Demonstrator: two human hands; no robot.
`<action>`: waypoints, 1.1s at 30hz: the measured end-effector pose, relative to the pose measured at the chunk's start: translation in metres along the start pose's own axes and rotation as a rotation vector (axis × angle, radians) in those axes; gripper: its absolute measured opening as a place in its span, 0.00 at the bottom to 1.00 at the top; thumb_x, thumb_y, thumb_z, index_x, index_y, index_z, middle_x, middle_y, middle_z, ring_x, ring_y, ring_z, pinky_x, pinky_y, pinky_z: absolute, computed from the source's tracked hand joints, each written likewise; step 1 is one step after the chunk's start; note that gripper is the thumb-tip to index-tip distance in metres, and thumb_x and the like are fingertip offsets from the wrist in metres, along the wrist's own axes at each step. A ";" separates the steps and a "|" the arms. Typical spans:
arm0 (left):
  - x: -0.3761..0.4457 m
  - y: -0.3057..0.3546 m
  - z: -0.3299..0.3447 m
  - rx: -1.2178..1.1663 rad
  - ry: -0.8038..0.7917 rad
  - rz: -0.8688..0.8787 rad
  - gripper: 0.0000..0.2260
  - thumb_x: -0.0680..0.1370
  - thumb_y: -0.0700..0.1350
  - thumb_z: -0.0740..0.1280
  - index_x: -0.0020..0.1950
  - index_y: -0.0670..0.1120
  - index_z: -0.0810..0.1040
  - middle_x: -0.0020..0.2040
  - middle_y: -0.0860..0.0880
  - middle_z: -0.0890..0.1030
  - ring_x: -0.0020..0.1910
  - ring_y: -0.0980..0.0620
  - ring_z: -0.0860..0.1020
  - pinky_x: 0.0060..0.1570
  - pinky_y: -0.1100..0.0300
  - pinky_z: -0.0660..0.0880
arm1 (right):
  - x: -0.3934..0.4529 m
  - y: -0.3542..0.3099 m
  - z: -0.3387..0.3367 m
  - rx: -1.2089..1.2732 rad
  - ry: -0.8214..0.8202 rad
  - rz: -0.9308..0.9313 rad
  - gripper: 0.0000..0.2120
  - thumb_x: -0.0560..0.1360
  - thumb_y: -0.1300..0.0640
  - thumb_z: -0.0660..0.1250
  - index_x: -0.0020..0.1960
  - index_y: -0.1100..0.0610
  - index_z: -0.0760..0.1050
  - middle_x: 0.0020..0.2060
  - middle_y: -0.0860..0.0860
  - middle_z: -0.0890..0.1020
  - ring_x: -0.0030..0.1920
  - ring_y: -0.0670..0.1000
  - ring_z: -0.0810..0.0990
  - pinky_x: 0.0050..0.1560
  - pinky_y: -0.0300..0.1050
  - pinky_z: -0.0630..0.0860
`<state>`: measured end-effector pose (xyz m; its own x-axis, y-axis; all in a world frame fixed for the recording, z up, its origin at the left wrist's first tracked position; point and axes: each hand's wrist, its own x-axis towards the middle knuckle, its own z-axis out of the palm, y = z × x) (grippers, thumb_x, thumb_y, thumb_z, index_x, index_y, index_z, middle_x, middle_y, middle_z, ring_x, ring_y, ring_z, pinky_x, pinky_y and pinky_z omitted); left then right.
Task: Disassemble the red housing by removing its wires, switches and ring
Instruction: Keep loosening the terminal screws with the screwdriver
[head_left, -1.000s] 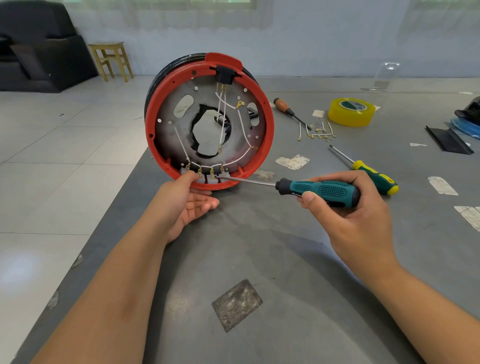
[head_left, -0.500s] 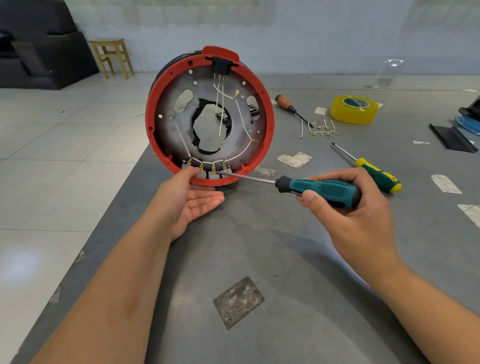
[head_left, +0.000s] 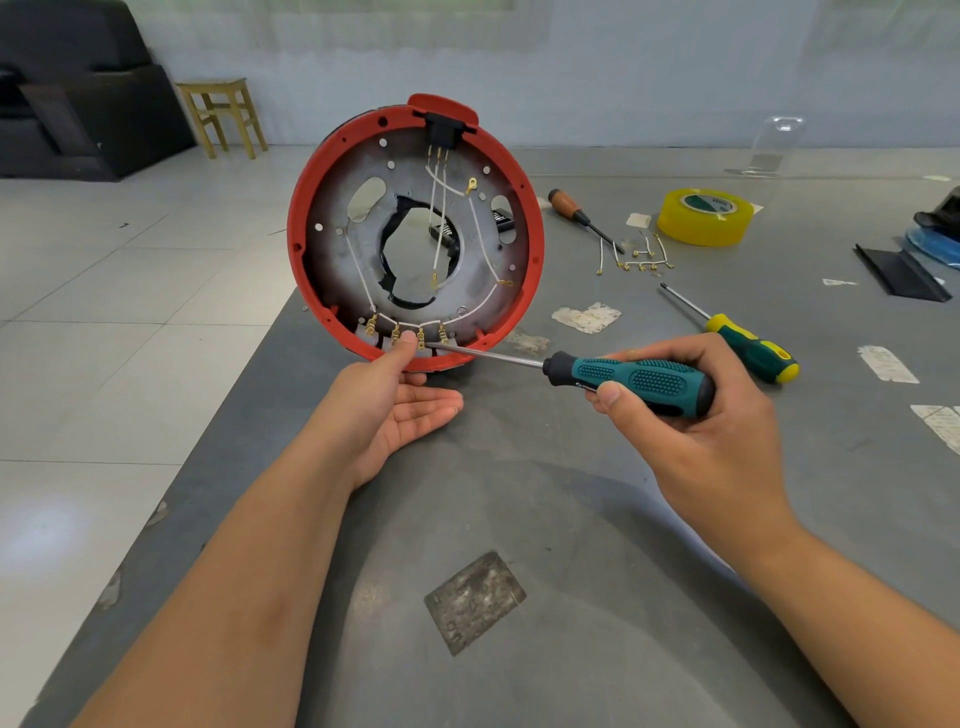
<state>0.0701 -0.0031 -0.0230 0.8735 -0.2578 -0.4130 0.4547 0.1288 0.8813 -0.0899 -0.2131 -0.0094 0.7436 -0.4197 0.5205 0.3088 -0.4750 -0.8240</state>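
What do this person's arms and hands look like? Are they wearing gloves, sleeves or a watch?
Both hands are bare: no gloves on the left hand or the right hand. No rings, watch or wristband show. The forearms are uncovered right down to the bottom edge of the picture, so no sleeve is in view. The right thumbnail looks short and unpainted.

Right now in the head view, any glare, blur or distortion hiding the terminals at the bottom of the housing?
Head view: the terminals are sharp, with no glare on them; the left hand thumb covers part of one. Soft, even light, with faint arm shadows on the table. Wide-angle bending at the edges; glare patch only on the floor at left. The screwdriver is crisp.
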 end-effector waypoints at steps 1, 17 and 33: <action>0.000 0.000 0.000 0.001 0.004 -0.002 0.22 0.84 0.56 0.68 0.58 0.35 0.74 0.43 0.33 0.86 0.43 0.40 0.88 0.34 0.56 0.84 | 0.000 0.000 0.000 0.003 -0.001 0.000 0.13 0.72 0.52 0.77 0.51 0.47 0.76 0.49 0.43 0.84 0.52 0.50 0.85 0.48 0.50 0.84; -0.004 -0.001 0.005 -0.104 0.036 0.022 0.13 0.83 0.43 0.65 0.56 0.32 0.79 0.43 0.32 0.86 0.42 0.40 0.88 0.34 0.57 0.83 | 0.000 -0.002 0.000 -0.060 -0.012 -0.083 0.12 0.72 0.48 0.76 0.52 0.44 0.76 0.49 0.38 0.83 0.53 0.45 0.84 0.45 0.37 0.82; -0.003 0.000 0.007 -0.079 0.104 0.006 0.14 0.83 0.45 0.65 0.53 0.32 0.79 0.42 0.35 0.87 0.38 0.44 0.88 0.31 0.61 0.81 | 0.002 -0.006 0.001 -0.015 0.038 0.047 0.13 0.72 0.52 0.79 0.50 0.46 0.76 0.45 0.41 0.84 0.46 0.46 0.86 0.44 0.42 0.84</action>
<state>0.0660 -0.0094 -0.0201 0.8878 -0.1563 -0.4328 0.4579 0.2065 0.8647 -0.0904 -0.2103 -0.0034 0.7337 -0.4712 0.4895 0.2644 -0.4656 -0.8446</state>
